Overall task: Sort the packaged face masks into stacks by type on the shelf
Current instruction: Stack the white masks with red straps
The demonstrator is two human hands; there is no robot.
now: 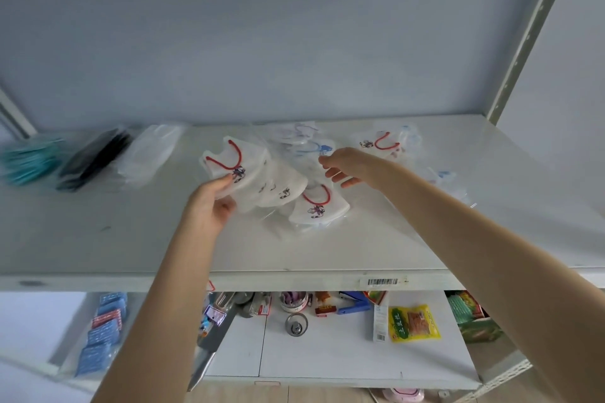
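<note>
On the white shelf (327,249), my left hand (209,203) grips a fanned bunch of packaged white masks with red ear loops (248,173). Another red-loop mask (317,206) lies flat just right of the bunch. My right hand (343,165) hovers with fingers spread over blue-loop masks (314,149) in the loose pile behind. One more red-loop mask (381,142) rests further right. At the shelf's left stand sorted stacks: teal masks (29,159), black masks (93,159) and plain white masks (149,152).
A clear empty wrapper (442,177) lies at the right of the shelf. The metal upright (523,42) bounds the right side. Below, a lower shelf (327,360) holds blue packets (104,334), a yellow snack bag (413,323), tins and small goods.
</note>
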